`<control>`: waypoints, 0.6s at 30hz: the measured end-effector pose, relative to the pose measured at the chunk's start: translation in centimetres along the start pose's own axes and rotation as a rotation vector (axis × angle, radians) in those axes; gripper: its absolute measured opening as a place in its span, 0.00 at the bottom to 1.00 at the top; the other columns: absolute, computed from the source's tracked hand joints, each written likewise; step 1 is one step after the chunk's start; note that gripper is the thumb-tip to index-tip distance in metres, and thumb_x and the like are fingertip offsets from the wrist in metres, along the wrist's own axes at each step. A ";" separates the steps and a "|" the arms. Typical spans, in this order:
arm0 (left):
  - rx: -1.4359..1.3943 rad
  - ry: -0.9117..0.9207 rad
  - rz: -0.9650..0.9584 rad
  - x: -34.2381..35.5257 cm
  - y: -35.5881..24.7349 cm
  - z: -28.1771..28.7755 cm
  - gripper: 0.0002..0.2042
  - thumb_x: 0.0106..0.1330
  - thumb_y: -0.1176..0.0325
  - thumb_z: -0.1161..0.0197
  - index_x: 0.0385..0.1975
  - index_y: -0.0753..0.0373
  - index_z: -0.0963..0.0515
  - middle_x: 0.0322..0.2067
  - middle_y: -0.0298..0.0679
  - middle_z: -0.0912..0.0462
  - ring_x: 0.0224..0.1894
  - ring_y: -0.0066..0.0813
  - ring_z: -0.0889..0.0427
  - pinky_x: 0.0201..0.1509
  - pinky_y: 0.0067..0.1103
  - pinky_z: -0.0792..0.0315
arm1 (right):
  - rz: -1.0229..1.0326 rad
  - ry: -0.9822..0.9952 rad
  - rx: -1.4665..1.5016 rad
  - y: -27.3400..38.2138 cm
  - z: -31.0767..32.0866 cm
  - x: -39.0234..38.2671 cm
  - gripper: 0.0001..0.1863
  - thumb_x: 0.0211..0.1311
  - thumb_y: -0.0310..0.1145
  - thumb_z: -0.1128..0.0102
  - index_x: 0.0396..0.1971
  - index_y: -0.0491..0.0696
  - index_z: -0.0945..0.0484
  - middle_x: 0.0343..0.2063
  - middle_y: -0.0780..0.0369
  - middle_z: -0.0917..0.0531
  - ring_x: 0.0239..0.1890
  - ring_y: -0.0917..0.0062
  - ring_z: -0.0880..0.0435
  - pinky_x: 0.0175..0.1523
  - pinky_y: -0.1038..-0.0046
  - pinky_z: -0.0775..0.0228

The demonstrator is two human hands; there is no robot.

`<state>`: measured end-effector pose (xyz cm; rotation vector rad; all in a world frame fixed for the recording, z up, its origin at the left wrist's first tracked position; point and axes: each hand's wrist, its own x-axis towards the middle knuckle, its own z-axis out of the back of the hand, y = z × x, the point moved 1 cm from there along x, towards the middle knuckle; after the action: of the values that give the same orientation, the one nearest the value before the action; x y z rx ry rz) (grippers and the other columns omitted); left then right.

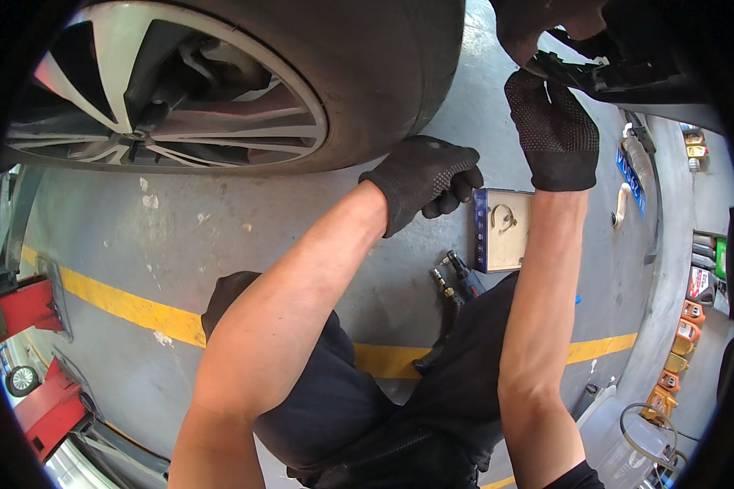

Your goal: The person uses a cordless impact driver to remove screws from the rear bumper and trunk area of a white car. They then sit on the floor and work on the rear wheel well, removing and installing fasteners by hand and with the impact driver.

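Right hand: black-gloved, raised to the dark trim; fingertips partly hidden there, cannot tell whether pinching.
Left hand: gloved, fingers curled inward, just beside the tyre; cannot tell about any contents.
Dark trim: at upper right, above the right hand; long axis roughly left to right, narrow end pointing left, tyreward.
Gap: grey floor showing between tyre and trim, bounded by both edges.
Open box: below, between the forearms, with a ring clamp inside.
Tools: near the box's lower left corner.
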<state>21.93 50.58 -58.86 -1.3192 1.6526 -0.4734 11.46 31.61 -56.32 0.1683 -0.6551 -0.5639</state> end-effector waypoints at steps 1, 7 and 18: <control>-0.034 0.009 -0.008 0.3 0.4 0.3 0.17 0.69 0.54 0.42 0.30 0.64 0.19 0.22 0.36 0.20 0.20 0.22 0.25 0.22 0.18 0.36 | -0.080 0.082 0.343 0.6 0.1 0.1 0.14 0.72 0.37 0.57 0.45 0.43 0.27 0.41 0.62 0.18 0.44 0.74 0.20 0.49 0.76 0.28; -0.461 0.066 0.025 1.9 1.4 0.1 0.22 0.71 0.53 0.46 0.43 0.73 0.22 0.37 0.51 0.16 0.40 0.48 0.16 0.46 0.37 0.22 | -0.388 0.168 1.303 1.3 1.5 0.7 0.14 0.73 0.32 0.57 0.48 0.39 0.28 0.43 0.58 0.22 0.46 0.74 0.24 0.52 0.73 0.32; -0.501 -0.002 0.026 1.8 1.2 -0.1 0.26 0.71 0.51 0.48 0.45 0.75 0.24 0.39 0.55 0.18 0.45 0.56 0.19 0.54 0.44 0.25 | -0.009 -0.081 0.353 2.0 0.7 -0.1 0.13 0.66 0.37 0.42 0.43 0.43 0.22 0.36 0.62 0.15 0.41 0.79 0.17 0.48 0.78 0.27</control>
<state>21.26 49.33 -60.48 -1.6499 1.8550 -0.0350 11.80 33.40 -55.16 0.4811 -0.8304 -0.4620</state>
